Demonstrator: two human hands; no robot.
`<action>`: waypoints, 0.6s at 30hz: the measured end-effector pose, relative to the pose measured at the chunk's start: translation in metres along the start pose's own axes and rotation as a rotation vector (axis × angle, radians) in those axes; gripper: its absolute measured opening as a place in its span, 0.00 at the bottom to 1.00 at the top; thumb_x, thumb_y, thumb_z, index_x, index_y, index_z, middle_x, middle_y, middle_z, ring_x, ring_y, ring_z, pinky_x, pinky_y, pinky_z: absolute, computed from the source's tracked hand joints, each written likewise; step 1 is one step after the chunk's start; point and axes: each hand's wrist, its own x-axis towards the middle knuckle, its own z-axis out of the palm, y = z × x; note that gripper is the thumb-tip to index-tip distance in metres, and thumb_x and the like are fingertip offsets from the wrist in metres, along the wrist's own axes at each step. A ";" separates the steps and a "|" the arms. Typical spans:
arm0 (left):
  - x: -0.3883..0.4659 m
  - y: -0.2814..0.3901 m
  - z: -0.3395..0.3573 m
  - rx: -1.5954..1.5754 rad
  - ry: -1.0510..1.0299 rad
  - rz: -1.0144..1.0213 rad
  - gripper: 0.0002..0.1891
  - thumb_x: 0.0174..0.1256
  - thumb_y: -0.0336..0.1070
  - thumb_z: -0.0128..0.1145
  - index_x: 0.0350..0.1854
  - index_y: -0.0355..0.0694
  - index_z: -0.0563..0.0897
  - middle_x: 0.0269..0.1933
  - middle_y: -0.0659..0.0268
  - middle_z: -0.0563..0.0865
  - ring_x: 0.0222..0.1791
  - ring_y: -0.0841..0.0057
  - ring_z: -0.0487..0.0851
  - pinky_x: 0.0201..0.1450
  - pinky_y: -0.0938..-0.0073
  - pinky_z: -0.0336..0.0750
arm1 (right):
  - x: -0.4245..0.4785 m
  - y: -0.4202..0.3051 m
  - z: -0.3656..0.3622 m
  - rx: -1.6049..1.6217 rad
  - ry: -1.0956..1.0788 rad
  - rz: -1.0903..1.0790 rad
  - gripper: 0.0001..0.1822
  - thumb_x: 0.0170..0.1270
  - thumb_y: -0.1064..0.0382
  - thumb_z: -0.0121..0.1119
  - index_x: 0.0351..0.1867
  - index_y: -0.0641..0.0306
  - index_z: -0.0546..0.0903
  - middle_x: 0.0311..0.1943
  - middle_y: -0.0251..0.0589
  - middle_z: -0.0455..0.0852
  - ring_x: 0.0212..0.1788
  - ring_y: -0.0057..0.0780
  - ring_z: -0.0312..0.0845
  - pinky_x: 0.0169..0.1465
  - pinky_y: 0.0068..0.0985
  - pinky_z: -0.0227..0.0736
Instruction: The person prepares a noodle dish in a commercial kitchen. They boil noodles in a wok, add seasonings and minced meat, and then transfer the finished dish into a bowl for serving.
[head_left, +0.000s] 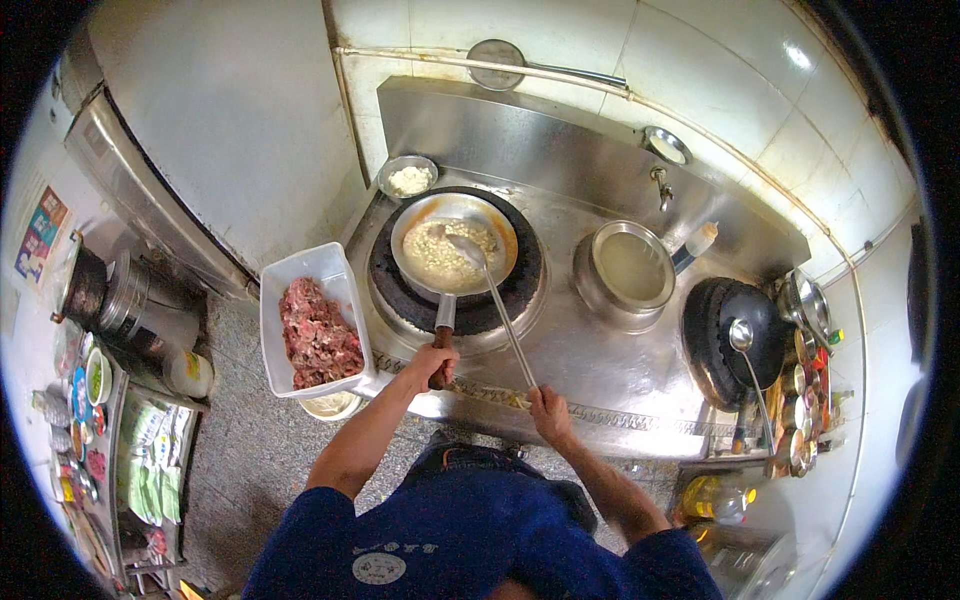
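My left hand (436, 366) grips the wooden handle of a metal wok (508, 226), which sits on the round black burner (531, 289). Pale chopped bits lie in bubbling liquid or oil inside the wok. The long metal handle of a ladle (510, 330) is held in my right hand (551, 415), and its bowl rests among the bits. Left of the burner, a translucent plastic tub (274, 322) holds a heap of raw minced meat (319, 337). A bowl of a white chopped ingredient (410, 180) stands behind the wok.
To the right stand a metal pot of cloudy liquid (634, 270), a bottle (697, 244) and a black wok (750, 337) with another ladle (742, 336). Seasoning containers (801, 405) line the right edge. A tap (661, 187) juts from the back panel. A laden shelf (112, 450) stands far left.
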 end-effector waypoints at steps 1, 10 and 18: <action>-0.003 0.004 0.000 0.040 -0.014 -0.018 0.12 0.63 0.32 0.60 0.21 0.38 0.76 0.17 0.63 0.77 0.15 0.73 0.75 0.20 0.67 0.70 | -0.002 -0.005 0.005 0.106 -0.002 0.028 0.22 0.75 0.48 0.49 0.28 0.65 0.73 0.14 0.40 0.74 0.17 0.35 0.73 0.20 0.34 0.63; -0.023 -0.027 -0.006 0.062 0.026 0.086 0.09 0.62 0.31 0.62 0.40 0.36 0.76 0.27 0.62 0.82 0.20 0.71 0.82 0.26 0.66 0.80 | -0.011 -0.075 -0.007 0.768 -0.151 0.626 0.14 0.72 0.56 0.55 0.27 0.54 0.72 0.17 0.24 0.68 0.12 0.15 0.58 0.13 0.19 0.48; -0.044 -0.199 0.021 0.195 -0.188 -0.247 0.17 0.62 0.33 0.64 0.49 0.34 0.75 0.35 0.58 0.85 0.32 0.69 0.85 0.34 0.68 0.84 | 0.008 -0.102 -0.058 0.711 -0.173 0.317 0.11 0.72 0.56 0.54 0.32 0.58 0.74 0.16 0.22 0.62 0.13 0.13 0.56 0.15 0.19 0.51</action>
